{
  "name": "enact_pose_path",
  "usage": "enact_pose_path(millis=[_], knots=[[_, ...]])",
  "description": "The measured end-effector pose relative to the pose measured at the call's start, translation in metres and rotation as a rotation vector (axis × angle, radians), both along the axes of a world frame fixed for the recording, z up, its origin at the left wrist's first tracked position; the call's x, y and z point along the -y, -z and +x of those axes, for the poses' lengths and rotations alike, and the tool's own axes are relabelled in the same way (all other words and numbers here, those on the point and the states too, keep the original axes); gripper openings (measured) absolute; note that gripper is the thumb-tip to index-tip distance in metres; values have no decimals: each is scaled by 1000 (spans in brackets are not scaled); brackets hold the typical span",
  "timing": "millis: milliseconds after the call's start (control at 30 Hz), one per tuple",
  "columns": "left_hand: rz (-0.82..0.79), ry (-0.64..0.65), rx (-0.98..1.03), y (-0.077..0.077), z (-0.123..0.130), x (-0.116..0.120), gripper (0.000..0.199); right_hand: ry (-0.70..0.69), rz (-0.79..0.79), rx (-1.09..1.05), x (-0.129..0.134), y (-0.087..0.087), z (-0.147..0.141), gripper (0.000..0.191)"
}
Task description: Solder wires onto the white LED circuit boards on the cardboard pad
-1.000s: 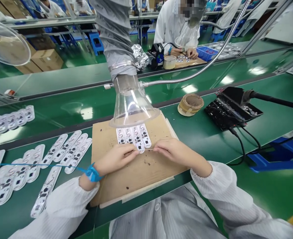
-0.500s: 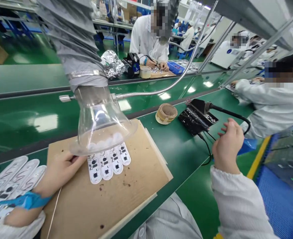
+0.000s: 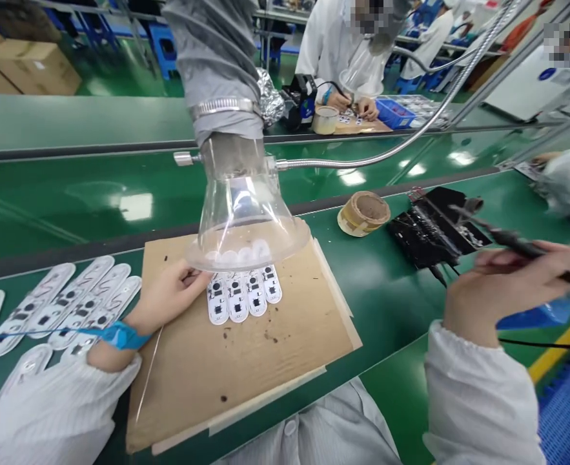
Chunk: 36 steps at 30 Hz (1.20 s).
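Right hand (image 3: 517, 290) has the soldering iron (image 3: 512, 240) pinched pen-style, fingers pressed together, tip over the black stand (image 3: 432, 226) right of the cardboard (image 3: 246, 381). On the cardboard, left hand (image 3: 166, 290) curls its fingers just beside the white circuit boards (image 3: 243, 294), as if steadying them. Solder wire (image 3: 150, 371) trails below; pinched or not, can't tell. Fume funnel (image 3: 248, 223) hangs right above the boards, placed to catch smoke!

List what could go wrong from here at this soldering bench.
The soldering iron in the right hand could touch the clear plastic fume hood, whose rim hangs low over the white circuit-board strip, and perhaps melt it. The iron could also burn the left hand, which lies close beside that strip.
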<state>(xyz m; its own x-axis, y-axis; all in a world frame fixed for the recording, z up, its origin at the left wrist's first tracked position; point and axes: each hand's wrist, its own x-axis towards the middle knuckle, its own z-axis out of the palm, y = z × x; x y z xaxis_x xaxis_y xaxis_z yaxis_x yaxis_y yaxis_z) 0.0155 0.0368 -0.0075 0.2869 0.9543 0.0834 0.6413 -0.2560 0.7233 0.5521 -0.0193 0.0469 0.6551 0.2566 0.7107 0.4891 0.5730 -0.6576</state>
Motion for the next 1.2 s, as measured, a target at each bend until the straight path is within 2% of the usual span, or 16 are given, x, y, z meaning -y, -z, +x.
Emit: enact_pose_path(millis=[67, 133, 167, 233, 300, 400, 533, 667, 833, 1200], knots=[[-15, -2, 3, 2, 3, 0, 37, -262, -176, -20, -1, 17, -57, 23], [-27, 16, 15, 3, 7, 2, 36, -560, -394, -46, -10, 28, -112, 34], [-29, 27, 22, 2, 8, 3, 36, -665, -507, -50, -16, 32, -134, 36], [-18, 39, 29, 1, 9, 6, 36, -773, -618, -77, -28, 37, -168, 37], [-7, 40, 33, -1, 6, 9, 34, -789, -634, -109, -36, 43, -185, 32], [-6, 36, 72, -4, 1, 12, 31, -785, -631, -133, -35, 54, -189, 29], [23, 39, 90, -10, -2, 13, 29, -795, -610, -87, -22, 63, -180, 29], [13, 3, 96, -13, -1, 14, 21, -813, -650, 25, -16, 61, -178, 27], [-46, -37, 27, -7, -4, 14, 24, -840, -699, 153, -17, 57, -182, 28], [-47, -3, -23, -10, -1, 13, 29, -859, -687, 250, -20, 55, -181, 20]])
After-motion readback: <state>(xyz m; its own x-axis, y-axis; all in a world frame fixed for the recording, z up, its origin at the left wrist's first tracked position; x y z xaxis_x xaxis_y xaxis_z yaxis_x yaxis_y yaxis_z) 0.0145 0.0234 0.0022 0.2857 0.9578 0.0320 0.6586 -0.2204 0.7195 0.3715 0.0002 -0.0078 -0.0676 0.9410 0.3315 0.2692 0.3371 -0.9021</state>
